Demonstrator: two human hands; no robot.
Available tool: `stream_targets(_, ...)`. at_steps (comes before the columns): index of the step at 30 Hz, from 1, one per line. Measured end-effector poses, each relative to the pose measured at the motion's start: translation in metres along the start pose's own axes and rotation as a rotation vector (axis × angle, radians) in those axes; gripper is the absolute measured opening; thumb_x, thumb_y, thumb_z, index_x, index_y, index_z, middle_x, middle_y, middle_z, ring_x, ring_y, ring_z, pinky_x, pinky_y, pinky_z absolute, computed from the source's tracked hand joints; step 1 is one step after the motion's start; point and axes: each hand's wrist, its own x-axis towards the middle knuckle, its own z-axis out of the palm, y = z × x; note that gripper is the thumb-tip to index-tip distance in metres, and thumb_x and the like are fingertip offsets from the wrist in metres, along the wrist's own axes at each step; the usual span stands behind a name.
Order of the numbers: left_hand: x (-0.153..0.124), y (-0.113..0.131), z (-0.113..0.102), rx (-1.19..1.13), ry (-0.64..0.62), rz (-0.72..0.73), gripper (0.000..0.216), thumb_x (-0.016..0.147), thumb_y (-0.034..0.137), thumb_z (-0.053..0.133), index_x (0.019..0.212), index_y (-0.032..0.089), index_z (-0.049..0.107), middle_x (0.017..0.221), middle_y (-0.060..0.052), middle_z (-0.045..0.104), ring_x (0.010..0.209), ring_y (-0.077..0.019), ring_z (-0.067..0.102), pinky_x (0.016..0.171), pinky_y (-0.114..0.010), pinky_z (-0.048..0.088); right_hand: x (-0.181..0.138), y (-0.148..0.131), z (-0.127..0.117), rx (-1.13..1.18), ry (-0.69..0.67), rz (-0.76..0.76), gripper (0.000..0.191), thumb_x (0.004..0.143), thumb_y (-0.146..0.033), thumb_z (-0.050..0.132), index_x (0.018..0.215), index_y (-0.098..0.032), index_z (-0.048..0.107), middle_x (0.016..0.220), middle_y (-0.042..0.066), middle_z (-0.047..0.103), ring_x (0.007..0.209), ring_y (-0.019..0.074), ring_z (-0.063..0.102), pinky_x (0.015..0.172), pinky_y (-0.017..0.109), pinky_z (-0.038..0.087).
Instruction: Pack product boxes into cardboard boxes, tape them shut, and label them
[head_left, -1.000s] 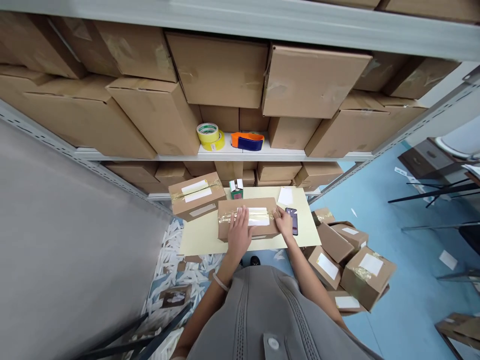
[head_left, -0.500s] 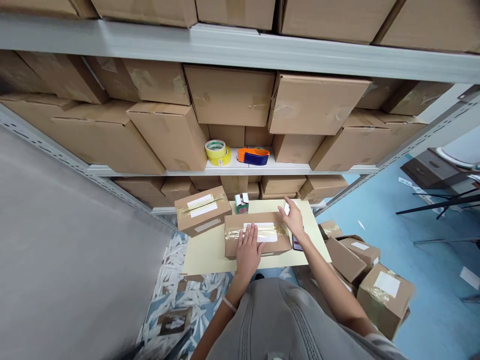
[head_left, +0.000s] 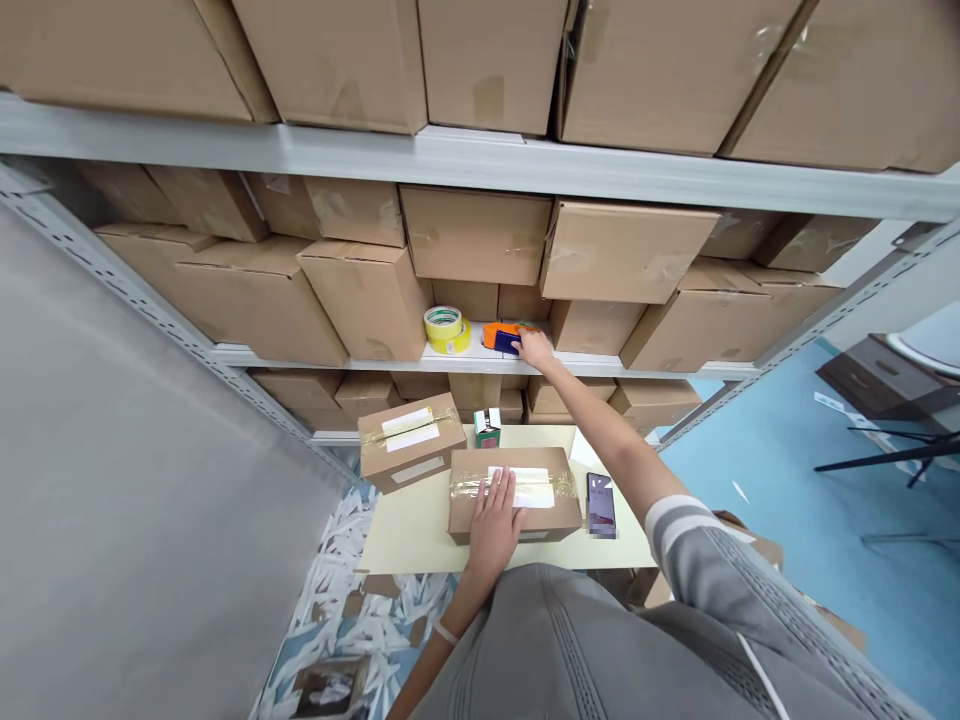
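A taped cardboard box (head_left: 547,505) with a white label lies on the small cream table (head_left: 409,525). My left hand (head_left: 496,510) rests flat on its top, fingers stretched out. My right hand (head_left: 536,349) is stretched up to the shelf and closes on the orange and blue tape dispenser (head_left: 501,337). Two yellow tape rolls (head_left: 445,328) sit just left of the dispenser. A phone (head_left: 601,504) lies on the table to the right of the box.
A second labelled box (head_left: 409,451) and a small green carton (head_left: 487,427) stand at the table's back. Grey metal shelving (head_left: 480,160) packed with cardboard boxes fills the view ahead. Paper strips (head_left: 341,590) litter the floor at left. A grey wall is on the left.
My right hand left the box's right end, rose past the table's back and reached the tape dispenser on the shelf. My left hand stayed on the box. My head tilted upward.
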Motion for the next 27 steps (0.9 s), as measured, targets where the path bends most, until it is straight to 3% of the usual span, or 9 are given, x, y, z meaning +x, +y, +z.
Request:
stream_targets(7,0.000,0.003,-0.004,0.007,0.055,-0.022,0.060,0.099,0.029,0.034,0.158,0.022,0.028,0.157,-0.005,0.041,0.148,-0.0203,0.035,0.124,-0.043,0.026,-0.022,0.000,-0.007,0.109,0.115,-0.032,0.041,0.098,-0.043,0.050,0.120,-0.010,0.059,0.121,0.023,0.066,0.109,0.0289,0.059,0.100,0.040,0.038)
stream_targets(12,0.003,0.007,-0.022,-0.035,0.009,-0.022,0.060,0.100,0.031,0.033,0.159,0.020,0.026,0.157,-0.006,0.041,0.148,-0.0217,0.034,0.124,-0.045,0.024,-0.072,0.027,-0.019,0.552,0.206,0.051,0.052,0.097,-0.061,0.034,0.086,-0.018,0.060,0.088,0.010,0.068,0.082,0.0228,0.058,0.077,0.031,0.044)
stream_targets(16,0.004,0.010,-0.031,-0.085,-0.073,-0.027,0.060,0.102,0.038,0.030,0.158,0.017,0.028,0.159,-0.008,0.036,0.150,-0.0236,0.029,0.125,-0.047,0.021,-0.132,0.058,-0.007,0.830,0.144,0.244,0.062,0.090,-0.076,0.028,0.061,-0.023,0.041,0.057,0.000,0.049,0.059,0.0154,0.044,0.057,0.027,0.036)
stream_targets(22,0.004,0.012,-0.029,-0.120,-0.101,-0.038,0.061,0.102,0.037,0.029,0.159,0.014,0.025,0.161,-0.009,0.034,0.152,-0.0228,0.024,0.127,-0.048,0.015,-0.218,0.071,0.030,0.684,0.036,0.362,0.062,0.085,-0.076,0.039,0.052,-0.025,0.025,0.047,-0.004,0.028,0.050,0.0111,0.030,0.051,0.027,0.024)
stream_targets(27,0.004,0.014,-0.033,-0.192,-0.113,-0.055,0.060,0.102,0.038,0.030,0.157,0.015,0.030,0.161,-0.009,0.034,0.153,-0.0229,0.023,0.127,-0.048,0.013,-0.239,0.067,0.042,0.595,0.105,0.371,0.061,0.089,-0.074,0.030,0.053,-0.025,0.020,0.047,-0.004,0.023,0.049,0.0112,0.025,0.051,0.029,0.023)
